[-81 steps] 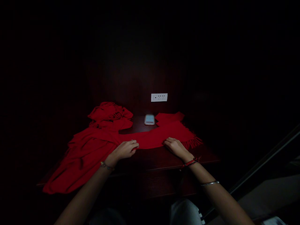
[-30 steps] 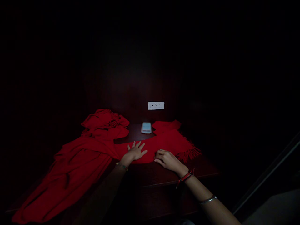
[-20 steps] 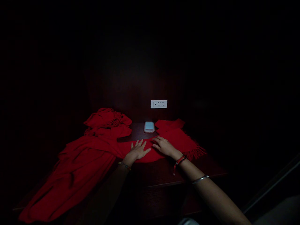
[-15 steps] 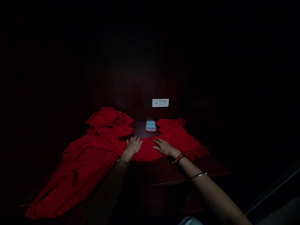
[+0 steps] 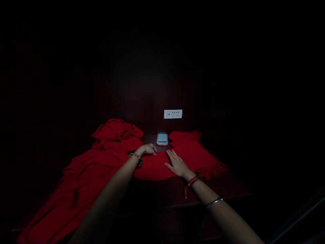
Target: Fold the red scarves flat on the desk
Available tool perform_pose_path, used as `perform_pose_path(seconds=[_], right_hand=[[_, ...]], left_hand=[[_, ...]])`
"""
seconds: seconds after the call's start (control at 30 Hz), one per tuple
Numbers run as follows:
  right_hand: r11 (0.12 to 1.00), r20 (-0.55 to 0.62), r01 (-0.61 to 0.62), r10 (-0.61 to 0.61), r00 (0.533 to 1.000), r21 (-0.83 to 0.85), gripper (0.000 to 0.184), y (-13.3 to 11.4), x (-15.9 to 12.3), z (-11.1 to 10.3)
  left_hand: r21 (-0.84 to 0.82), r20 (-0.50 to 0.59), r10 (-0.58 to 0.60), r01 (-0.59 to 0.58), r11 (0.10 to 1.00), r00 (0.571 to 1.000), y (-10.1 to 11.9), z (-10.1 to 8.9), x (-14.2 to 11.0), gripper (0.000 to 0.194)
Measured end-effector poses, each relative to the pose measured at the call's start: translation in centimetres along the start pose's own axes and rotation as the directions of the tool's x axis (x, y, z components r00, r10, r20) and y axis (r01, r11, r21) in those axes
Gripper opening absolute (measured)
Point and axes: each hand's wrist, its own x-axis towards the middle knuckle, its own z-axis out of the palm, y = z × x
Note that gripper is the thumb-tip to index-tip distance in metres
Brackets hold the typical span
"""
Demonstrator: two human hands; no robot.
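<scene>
A fringed red scarf (image 5: 157,167) stretches across the dark wooden surface, one strip of it lying flat in front of me. At the far edge of this strip, my left hand (image 5: 149,149) has its fingers bent and drawn together on the cloth; its fingertips are partly hidden. My right hand (image 5: 177,164) rests palm down on the strip, fingers stretched out and slightly apart, holding nothing. Fringe hangs from the scarf's right end. To the left, more red cloth (image 5: 83,183) lies in loose folds and reaches over the front edge.
Just beyond the strip lies a phone (image 5: 162,139) with a lit screen. A white socket panel (image 5: 173,114) is on the dark back wall. A bunched red fringed cloth (image 5: 114,130) sits at the back left. The wooden surface (image 5: 177,193) ends at a front edge near me.
My left hand has gone from lying flat to bent fingers at the strip's far edge, its wrist raised. My right hand stays flat in nearly the same spot.
</scene>
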Motion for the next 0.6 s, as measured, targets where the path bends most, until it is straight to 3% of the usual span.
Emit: perform_pose_path(seconds=[0.3, 0.43, 0.6], right_hand=[[1.0, 0.02, -0.021, 0.021, 1.0, 0.012, 0.068, -0.3, -0.1, -0.1], [0.999, 0.023, -0.035, 0.035, 0.999, -0.005, 0.066, -0.3, 0.0, -0.1], [0.997, 0.055, -0.075, 0.076, 0.996, -0.03, 0.065, -0.1, 0.0, 0.1]], left_hand=[[-0.062, -0.074, 0.004, -0.009, 0.998, 0.997, -1.6, 0.1, 1.1, 0.043], [-0.077, -0.008, 0.011, -0.012, 0.997, 1.0, -2.0, 0.4, 0.9, 0.027], [-0.066, 0.104, -0.002, 0.009, 0.998, 0.995, -2.4, -0.6, 0.2, 0.016]])
